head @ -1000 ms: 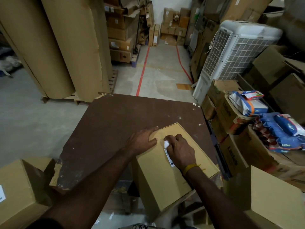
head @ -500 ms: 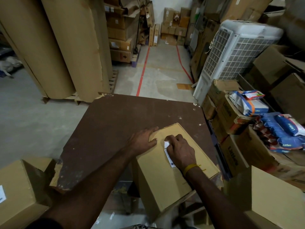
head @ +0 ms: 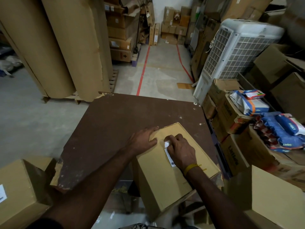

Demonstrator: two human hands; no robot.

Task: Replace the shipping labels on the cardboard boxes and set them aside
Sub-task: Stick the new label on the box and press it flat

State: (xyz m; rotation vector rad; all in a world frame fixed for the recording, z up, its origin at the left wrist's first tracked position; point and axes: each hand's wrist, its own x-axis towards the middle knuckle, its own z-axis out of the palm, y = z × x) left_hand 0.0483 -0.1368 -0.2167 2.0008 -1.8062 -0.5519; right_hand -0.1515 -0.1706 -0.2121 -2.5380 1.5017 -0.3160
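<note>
A closed tan cardboard box (head: 173,172) is lying on the near right corner of the dark brown chipped tabletop (head: 115,129), overhanging its edge. A white barcoded shipping label (head: 169,153) is sitting on the box's top face. The left hand (head: 143,138) is pressing flat, fingers straight, on the box's far left corner. The right hand (head: 179,150), fingers curled, is pinching the label's lifted far end. Open brown cartons (head: 231,113) at right are holding blue-and-white plastic packs (head: 283,128). A white grilled air cooler (head: 234,52) is standing behind them.
</note>
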